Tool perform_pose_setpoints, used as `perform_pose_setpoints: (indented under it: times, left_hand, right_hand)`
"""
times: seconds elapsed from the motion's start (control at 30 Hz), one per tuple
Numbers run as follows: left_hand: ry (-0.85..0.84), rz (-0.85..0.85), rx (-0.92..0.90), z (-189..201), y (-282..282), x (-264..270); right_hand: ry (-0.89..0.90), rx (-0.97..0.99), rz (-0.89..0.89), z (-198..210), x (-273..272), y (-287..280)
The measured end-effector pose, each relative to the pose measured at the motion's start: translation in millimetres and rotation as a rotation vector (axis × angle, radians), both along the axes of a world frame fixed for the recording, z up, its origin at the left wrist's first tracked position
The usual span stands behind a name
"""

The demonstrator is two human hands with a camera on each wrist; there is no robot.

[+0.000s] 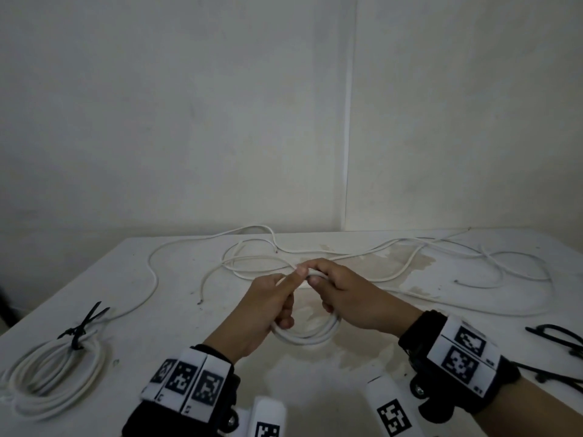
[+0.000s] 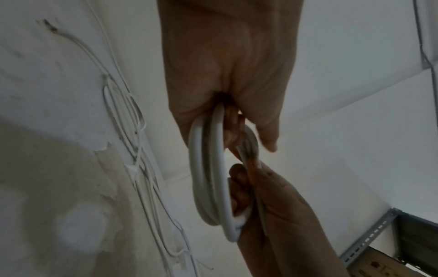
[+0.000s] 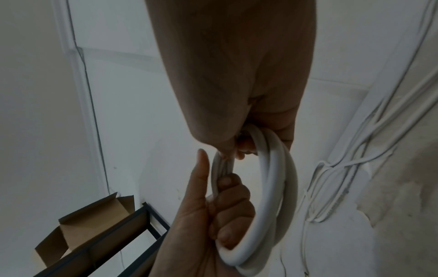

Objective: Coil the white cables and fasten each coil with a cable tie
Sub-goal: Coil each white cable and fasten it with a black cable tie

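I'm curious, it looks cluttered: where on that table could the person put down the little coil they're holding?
Bare tabletop lies between the tied coil at near left and the hands. The far half is crowded with loose cables; black cable ties fill the near right edge.

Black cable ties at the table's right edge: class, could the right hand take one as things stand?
Probably not yet: the right hand grips the small coil with the left hand. The black cable ties lie unobstructed.

Small coil [image 1: 304,337] held between left hand [image 1: 268,305] and right hand [image 1: 350,298], over the table [image 1: 176,326]. Loose cables [image 1: 410,263] behind hands. Tied coil [image 1: 53,373] far left of left hand. Cable ties [image 1: 558,340] right of right hand.
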State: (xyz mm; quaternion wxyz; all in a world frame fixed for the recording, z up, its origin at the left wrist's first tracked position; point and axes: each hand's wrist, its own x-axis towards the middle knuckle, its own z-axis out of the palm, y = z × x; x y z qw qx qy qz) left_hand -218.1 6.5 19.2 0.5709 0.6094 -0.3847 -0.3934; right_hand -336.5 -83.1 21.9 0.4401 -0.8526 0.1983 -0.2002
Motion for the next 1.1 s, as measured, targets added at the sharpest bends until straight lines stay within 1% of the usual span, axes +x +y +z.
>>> perform_pose_setpoints:
  times: [0.07, 0.13, 0.23, 0.33, 0.43, 0.5, 0.6, 0.67, 0.73, 0.83, 1.0, 1.03, 1.1]
  left_hand:
    - [-0.040, 0.020, -0.013, -2.2, 0.3, -2.8]
    - [-0.026, 0.100, -0.052, -5.1, -1.4, -5.8]
    - [0.021, 0.208, -0.110, -6.5, -4.7, -5.5]
    - [0.082, 0.248, -0.140, -9.2, -6.4, -6.1]
    - [0.125, 0.201, -0.144, -14.2, -6.4, -8.1]
    - [0.148, 0.107, -0.094, -11.5, -4.0, -4.4]
    - [0.082, -0.041, 0.022, -0.9, -0.4, 4.1]
    - [0.072, -0.095, 0.039, 4.0, -2.0, 3.4]
    - [0.090, -0.068, 0.017, 4.5, -4.0, -3.1]
    - [0.163, 0.012, -0.047, 2.2, -3.9, -12.3]
    - [0.246, 0.143, -0.091, -1.3, -5.5, -9.1]
    - [0.242, 0.143, -0.093, -2.3, -5.9, -8.8]
    - [0.215, 0.118, -0.092, -4.6, -6.1, -8.8]
  right_hand:
    - [-0.030, 0.000, -0.016, -0.2, -0.3, 0.5]
    - [-0.060, 0.005, -0.042, -1.1, 1.1, -0.1]
    - [-0.142, 0.136, -0.057, -5.9, 0.2, 0.6]
    - [-0.234, 0.231, -0.076, -10.8, 0.6, 1.5]
    - [-0.219, 0.131, -0.107, -8.7, 1.9, -1.2]
    - [-0.164, 0.068, -0.084, -7.3, -0.2, -4.3]
    - [-0.080, -0.018, -0.025, -3.0, -4.4, -7.1]
    - [-0.031, -0.072, 0.007, 1.6, -4.6, -7.6]
    - [-0.026, -0.062, 0.029, 4.9, -3.1, -8.1]
    - [-0.070, -0.004, 0.025, 5.8, -2.8, -8.0]
    - [-0.118, 0.242, -0.035, -3.2, -10.3, -7.1]
    - [-0.118, 0.241, -0.045, -5.0, -10.4, -7.2]
    - [-0.111, 0.169, -0.058, -6.9, -9.1, -8.9]
